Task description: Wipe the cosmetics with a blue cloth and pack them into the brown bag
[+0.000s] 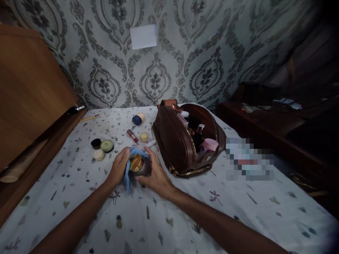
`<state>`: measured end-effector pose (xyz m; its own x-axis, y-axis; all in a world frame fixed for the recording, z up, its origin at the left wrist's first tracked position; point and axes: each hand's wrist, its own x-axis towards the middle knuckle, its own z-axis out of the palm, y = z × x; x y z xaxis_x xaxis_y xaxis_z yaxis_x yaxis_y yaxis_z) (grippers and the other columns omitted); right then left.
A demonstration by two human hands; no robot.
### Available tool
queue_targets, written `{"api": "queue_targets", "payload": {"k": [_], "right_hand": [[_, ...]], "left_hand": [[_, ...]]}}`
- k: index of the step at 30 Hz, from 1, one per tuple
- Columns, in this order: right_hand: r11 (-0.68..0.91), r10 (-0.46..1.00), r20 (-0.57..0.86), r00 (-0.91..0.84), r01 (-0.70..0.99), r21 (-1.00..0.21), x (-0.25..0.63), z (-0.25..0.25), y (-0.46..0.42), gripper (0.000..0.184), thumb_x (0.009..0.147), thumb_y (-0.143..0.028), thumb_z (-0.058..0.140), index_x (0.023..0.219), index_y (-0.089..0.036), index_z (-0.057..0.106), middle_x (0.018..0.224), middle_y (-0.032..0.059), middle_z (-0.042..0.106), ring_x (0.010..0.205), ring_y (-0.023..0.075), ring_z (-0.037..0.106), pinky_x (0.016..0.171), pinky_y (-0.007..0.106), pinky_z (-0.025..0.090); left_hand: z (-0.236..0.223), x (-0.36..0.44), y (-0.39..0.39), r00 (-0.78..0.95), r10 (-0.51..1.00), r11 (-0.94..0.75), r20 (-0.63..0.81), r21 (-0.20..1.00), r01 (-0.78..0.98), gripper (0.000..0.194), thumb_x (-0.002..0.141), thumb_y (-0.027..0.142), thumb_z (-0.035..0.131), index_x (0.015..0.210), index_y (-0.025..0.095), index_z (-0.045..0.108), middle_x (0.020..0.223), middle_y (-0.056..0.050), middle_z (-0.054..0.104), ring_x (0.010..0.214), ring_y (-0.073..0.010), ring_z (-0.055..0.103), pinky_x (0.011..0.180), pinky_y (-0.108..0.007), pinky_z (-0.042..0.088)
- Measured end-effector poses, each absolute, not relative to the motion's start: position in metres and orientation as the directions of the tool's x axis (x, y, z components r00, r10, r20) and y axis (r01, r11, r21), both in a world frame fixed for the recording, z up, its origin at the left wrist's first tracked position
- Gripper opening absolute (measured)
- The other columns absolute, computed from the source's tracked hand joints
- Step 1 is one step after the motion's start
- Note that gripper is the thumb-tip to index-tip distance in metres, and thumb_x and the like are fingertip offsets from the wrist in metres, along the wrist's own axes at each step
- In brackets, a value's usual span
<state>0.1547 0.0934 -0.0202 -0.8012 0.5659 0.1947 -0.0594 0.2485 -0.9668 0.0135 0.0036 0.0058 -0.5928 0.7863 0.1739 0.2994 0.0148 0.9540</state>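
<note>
Both of my hands are around a dark jar with a gold-coloured lid (137, 163), held low over the printed sheet. My left hand (119, 165) grips a blue cloth (127, 178) and presses it against the jar's left side; the cloth also shows behind the lid. Fingers of my right hand (157, 176) wrap round the jar from the right. Just beyond the hands lie a white tube (150, 144), a small pale yellow pot (143, 137) and a lipstick (132, 135). The brown cosmetic bag (172, 141) stands unzipped to the right, with a pink-lidded container (210, 145) and other cosmetics inside.
At the left are a black lid (96, 143), a green-topped round pot (107, 145) and a cream-coloured pot (99, 154). A blue-and-beige bottle (138, 119) lies farther back. Wooden furniture (34, 95) borders the left side; a blurred, pixelated item (249, 160) lies right of the bag.
</note>
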Motion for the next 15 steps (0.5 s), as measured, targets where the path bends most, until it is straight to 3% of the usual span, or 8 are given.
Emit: {"api": "queue_targets", "payload": {"k": [3,6,11,15], "right_hand": [[0.11,0.588,0.221,-0.778,-0.194,-0.975,0.152,-0.026,0.096,0.09,0.065,-0.032,0.082,0.14,-0.021,0.034,0.137,0.0122,0.053,0.129,0.0256,0.051,0.111,0.043,0.038],[-0.018,0.582,0.169,-0.796,-0.22,-0.975,0.153,-0.021,0.097,0.071,0.066,-0.04,0.082,0.124,-0.022,0.047,0.123,0.0083,0.061,0.118,0.0244,0.058,0.105,0.04,0.043],[-0.049,0.511,0.095,-0.854,-0.14,-0.989,0.161,-0.008,0.101,0.069,0.067,-0.049,0.081,0.125,-0.02,0.056,0.126,0.0088,0.06,0.12,0.0264,0.055,0.107,0.042,0.041],[-0.011,0.377,0.097,-0.921,-0.109,-0.994,0.166,-0.004,0.102,0.065,0.076,-0.055,0.072,0.128,-0.018,0.058,0.119,0.008,0.06,0.116,0.0255,0.055,0.101,0.042,0.044]], "left_hand": [[0.004,0.013,0.003,-0.561,0.79,-0.016,0.246,0.924,0.382,0.046,0.098,0.056,0.036,0.108,0.018,0.06,0.107,-0.006,0.062,0.105,-0.0217,0.057,0.1,-0.036,0.043],[0.003,0.014,0.0,-0.477,0.807,-0.093,0.349,0.872,0.481,0.047,0.101,0.051,0.033,0.123,0.018,0.056,0.122,-0.01,0.059,0.119,-0.0229,0.052,0.107,-0.038,0.037],[0.003,0.015,-0.009,-0.272,0.798,-0.255,0.537,0.71,0.656,0.047,0.101,0.049,0.034,0.135,0.021,0.051,0.127,-0.012,0.053,0.122,-0.0247,0.049,0.106,-0.042,0.039],[0.004,0.016,-0.014,-0.121,0.807,-0.316,0.577,0.596,0.739,0.052,0.097,0.056,0.038,0.133,0.023,0.054,0.125,-0.014,0.052,0.117,-0.0277,0.052,0.097,-0.044,0.045]]}}
